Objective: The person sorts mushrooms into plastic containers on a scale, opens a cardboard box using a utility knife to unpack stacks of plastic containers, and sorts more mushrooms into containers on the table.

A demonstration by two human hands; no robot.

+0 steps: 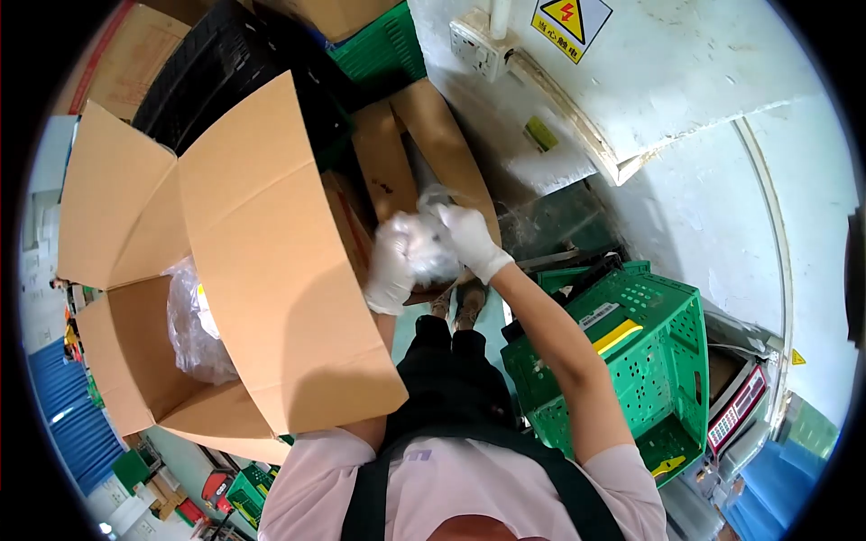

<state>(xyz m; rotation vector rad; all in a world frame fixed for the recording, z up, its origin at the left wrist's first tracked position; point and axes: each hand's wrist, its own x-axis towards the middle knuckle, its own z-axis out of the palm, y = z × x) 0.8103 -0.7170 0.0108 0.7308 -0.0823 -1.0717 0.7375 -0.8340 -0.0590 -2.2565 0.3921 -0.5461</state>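
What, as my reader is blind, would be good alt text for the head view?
Gloved left hand and right hand hold blurred, crumpled clear plastic between a large open cardboard box at left and a green crate at right.

Bag (433,255): between left grip (390,269) and right grip (469,236)
Left box (280,261): left of both grips, plastic wrap (189,334) inside
Far box (383,162): ahead, behind the bag
Crate (666,361): right of the legs (448,388)
Keypad (738,410): right of the crate
Socket (476,47): on the wall (695,81) ahead
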